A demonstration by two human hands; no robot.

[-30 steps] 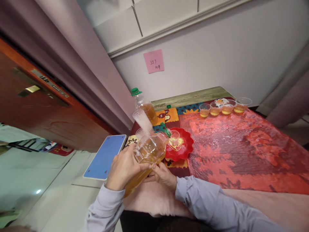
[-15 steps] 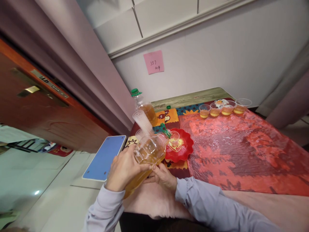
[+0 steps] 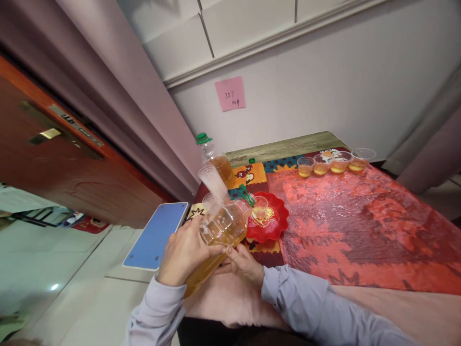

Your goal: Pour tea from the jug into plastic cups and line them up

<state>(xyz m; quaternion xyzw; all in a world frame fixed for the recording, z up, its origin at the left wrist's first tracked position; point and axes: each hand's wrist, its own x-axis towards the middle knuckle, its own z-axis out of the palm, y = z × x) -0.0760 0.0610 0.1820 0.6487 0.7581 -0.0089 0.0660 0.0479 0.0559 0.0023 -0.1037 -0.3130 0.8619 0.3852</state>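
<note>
A large clear bottle of yellow liquid point(image 3: 225, 226) lies tilted, its mouth with a green handle pointing away from me at a small clear cup point(image 3: 260, 207). That cup stands on a red scalloped plate point(image 3: 277, 226). My left hand point(image 3: 187, 250) is wrapped round the bottle's left side. Lower down on the right, my right hand point(image 3: 243, 264) grips the bottle from beneath. Left of the bottle's mouth is a leaning stack of clear cups point(image 3: 212, 182). Whether liquid is flowing into the cup cannot be made out.
A second bottle with a green cap point(image 3: 221, 168) stands behind the stack. Several cups with yellow liquid point(image 3: 338, 164) line the table's far right. A green cap point(image 3: 251, 160) lies near the back edge. A blue board point(image 3: 154, 235) is at the left.
</note>
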